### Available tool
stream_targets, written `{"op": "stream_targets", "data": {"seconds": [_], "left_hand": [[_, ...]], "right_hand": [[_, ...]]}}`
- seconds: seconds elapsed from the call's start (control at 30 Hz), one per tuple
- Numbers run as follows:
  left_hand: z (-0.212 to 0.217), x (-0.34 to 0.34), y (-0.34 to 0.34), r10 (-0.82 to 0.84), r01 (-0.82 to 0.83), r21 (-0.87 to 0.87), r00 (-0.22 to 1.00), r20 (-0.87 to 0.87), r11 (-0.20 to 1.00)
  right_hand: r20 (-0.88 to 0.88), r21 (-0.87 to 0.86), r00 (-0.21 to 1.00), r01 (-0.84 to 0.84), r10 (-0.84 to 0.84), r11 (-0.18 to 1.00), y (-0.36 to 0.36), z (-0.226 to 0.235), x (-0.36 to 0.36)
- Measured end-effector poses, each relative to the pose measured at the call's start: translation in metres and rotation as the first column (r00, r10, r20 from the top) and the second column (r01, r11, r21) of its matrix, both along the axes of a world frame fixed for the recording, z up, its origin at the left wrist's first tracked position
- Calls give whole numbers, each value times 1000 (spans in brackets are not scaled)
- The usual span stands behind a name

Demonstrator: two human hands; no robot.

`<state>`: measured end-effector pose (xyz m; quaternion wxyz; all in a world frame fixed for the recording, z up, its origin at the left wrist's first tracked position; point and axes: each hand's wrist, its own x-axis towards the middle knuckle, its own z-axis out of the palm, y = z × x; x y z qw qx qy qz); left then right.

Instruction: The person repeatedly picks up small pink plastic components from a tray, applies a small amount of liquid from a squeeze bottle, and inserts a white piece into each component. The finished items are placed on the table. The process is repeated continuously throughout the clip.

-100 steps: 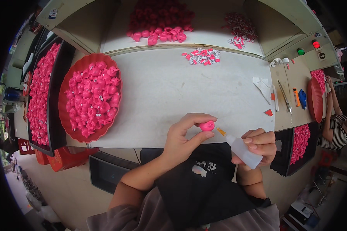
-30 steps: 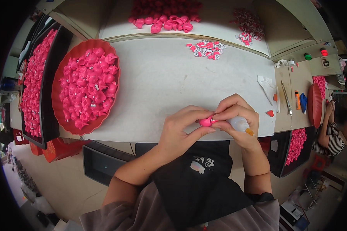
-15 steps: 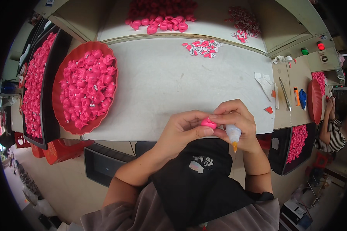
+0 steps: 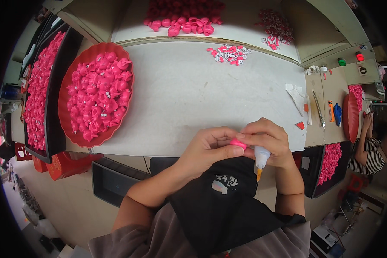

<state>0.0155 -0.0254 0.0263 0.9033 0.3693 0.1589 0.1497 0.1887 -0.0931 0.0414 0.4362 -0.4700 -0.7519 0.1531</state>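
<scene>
Between my two hands, near the table's front edge, is a small rounded pink plastic piece [image 4: 238, 143]. My left hand [image 4: 213, 147] is closed on it with thumb and fingers. The thumb and fingertips of my right hand [image 4: 268, 139] press on the same piece from the other side. Tucked in my right hand's lower fingers is a white squeeze bottle [image 4: 261, 155], its amber nozzle tip pointing down towards my lap. My fingers hide part of the pink piece. Farther off on the white table covering [image 4: 172, 99] lies a small pile of pink and white pieces [image 4: 230, 55].
A red scalloped bowl [image 4: 64, 118] full of pink pieces stands at left, beside a black tray [image 4: 56, 129] of more. Pink parts [image 4: 185, 26] fill the shelf behind. At right lie tweezers [image 4: 318, 107], an orange tube [image 4: 331, 111] and paper scraps [image 4: 295, 96]. Another person [image 4: 367, 152] sits far right.
Both hands have shifted slightly down and right with the pink piece. The squeeze bottle's nozzle now hangs lower and points more steeply down.
</scene>
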Motion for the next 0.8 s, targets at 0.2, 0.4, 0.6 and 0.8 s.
{"op": "stream_targets", "data": {"seconds": [0.2, 0.4, 0.6, 0.8], "left_hand": [[1, -1, -3, -2, 4, -70, 1000, 27, 998], [-1, -2, -8, 7, -3, -88, 999, 40, 996], [-1, -2, -11, 33, -27, -112, 998, 53, 993], [0, -2, -12, 41, -35, -111, 998, 53, 993]], "right_hand": [[-8, 32, 999, -48, 48, 998, 0, 0, 0], [-49, 37, 994, -100, 102, 994, -1, 0, 0], [-36, 126, 994, -100, 106, 987, -3, -8, -1], [-64, 148, 992, -95, 105, 984, -2, -9, -2]]}}
